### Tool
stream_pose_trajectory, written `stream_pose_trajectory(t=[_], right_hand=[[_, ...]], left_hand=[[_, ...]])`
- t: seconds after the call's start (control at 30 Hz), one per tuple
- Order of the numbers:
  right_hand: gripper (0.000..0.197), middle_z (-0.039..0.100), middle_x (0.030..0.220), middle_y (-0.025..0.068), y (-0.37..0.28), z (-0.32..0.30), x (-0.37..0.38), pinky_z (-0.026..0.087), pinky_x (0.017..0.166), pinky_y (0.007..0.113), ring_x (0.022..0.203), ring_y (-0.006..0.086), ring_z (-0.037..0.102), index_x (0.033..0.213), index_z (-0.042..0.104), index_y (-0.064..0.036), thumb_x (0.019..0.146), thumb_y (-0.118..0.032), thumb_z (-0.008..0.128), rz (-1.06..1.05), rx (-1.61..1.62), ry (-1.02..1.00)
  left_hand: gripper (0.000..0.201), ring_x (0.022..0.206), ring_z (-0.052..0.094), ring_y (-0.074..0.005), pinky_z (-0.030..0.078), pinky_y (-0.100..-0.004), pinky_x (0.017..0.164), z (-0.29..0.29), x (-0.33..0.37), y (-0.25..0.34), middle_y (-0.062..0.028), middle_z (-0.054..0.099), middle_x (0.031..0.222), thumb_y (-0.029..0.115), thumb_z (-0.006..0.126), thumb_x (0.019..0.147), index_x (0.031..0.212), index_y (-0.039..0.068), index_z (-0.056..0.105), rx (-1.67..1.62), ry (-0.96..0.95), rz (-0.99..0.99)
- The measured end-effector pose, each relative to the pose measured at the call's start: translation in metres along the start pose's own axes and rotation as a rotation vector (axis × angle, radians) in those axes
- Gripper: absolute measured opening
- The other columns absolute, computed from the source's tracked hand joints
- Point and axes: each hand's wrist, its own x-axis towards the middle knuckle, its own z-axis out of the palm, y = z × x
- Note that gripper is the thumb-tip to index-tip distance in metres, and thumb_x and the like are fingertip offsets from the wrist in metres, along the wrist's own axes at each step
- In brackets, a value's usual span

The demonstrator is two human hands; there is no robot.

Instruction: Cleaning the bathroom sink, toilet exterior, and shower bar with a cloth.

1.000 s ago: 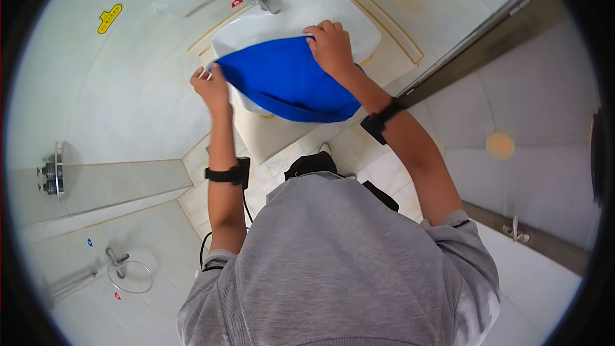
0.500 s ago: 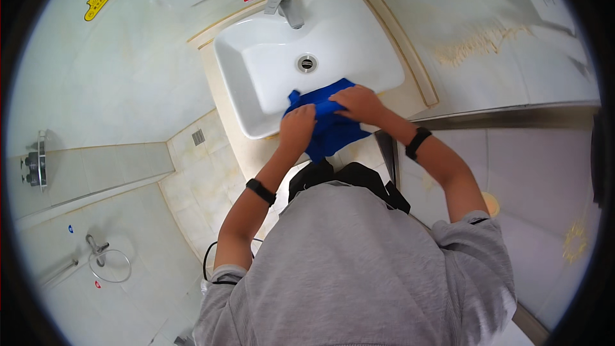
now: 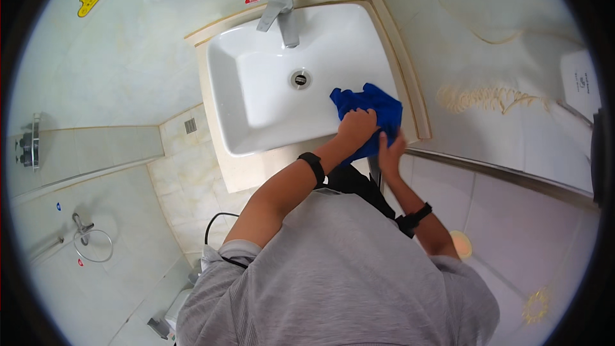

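A blue cloth [image 3: 371,99] is bunched over the front right part of the white washbasin [image 3: 256,134], partly hanging past its rim. My left hand [image 3: 357,127] is closed on the middle of the cloth, knuckles up. At the cloth's lower right edge is my right hand [image 3: 392,152], slightly blurred, its thumb over the fabric and its fingers along the edge. Part of the cloth is hidden under my hands. Above the basin stands a chrome faucet [image 3: 287,22], and the drain [image 3: 300,79] shows in the basin's floor.
A beige counter [image 3: 250,173] edges the basin. The wall rises behind it and along its right side. To the right runs a dark metal rail [image 3: 493,170] beside a pale panel. A shower hose and mixer [image 3: 83,227] hang at the lower left. The tiled floor has a square drain grate [image 3: 190,126].
The cloth has moved right, toward the basin's front right corner. My left hand has crossed rightward onto its middle. The right hand has dropped nearer to me, to the cloth's lower edge.
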Motion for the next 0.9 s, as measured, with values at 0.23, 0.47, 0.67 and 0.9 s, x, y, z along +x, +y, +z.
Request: stream_pose_trajectory(t=[0.23,0.47,0.67,0.9], right_hand=[[0.061,0.047,0.13,0.0097,-0.046,0.008,0.033,0.031,0.105,0.036,0.125,0.0204,0.04,0.136,0.035,-0.0054,0.095,-0.049,0.046,0.629,1.199,-0.376],[0.047,0.06,0.114,0.013,-0.056,0.009,0.134,0.042,0.094,0.035,0.106,0.0243,0.057,0.125,0.049,0.0014,0.086,-0.019,0.063,0.162,0.616,-0.564],[0.047,0.064,0.102,0.0244,-0.084,0.097,0.254,0.048,0.085,0.042,0.099,0.0382,0.062,0.11,0.058,0.0011,0.077,-0.028,0.072,-0.258,0.161,-0.547],[0.057,0.066,0.096,0.0239,-0.17,0.147,0.324,0.052,0.079,0.046,0.092,0.0403,0.064,0.108,0.05,0.0015,0.077,-0.041,0.072,-0.357,-0.33,-0.363]], left_hand=[[0.039,0.077,0.066,-0.0316,0.054,-0.0412,0.062,0.009,0.028,0.02,-0.0184,0.064,0.083,0.039,0.061,0.084,0.089,0.001,0.053,-0.117,-0.068,-0.182],[0.049,0.115,0.053,-0.031,0.045,-0.0424,0.093,-0.025,-0.012,-0.017,-0.0156,0.055,0.124,0.035,0.059,0.087,0.124,0.003,0.05,-0.356,-0.054,-0.002],[0.05,0.124,0.045,-0.0337,0.034,-0.0436,0.104,-0.08,-0.081,-0.053,-0.0149,0.052,0.127,0.016,0.065,0.082,0.127,0.003,0.049,-0.217,0.231,-0.295],[0.048,0.123,0.042,-0.0387,0.033,-0.0463,0.103,-0.111,-0.183,-0.083,-0.0223,0.047,0.128,0.009,0.059,0.087,0.131,0.001,0.044,0.063,0.597,-0.782]])
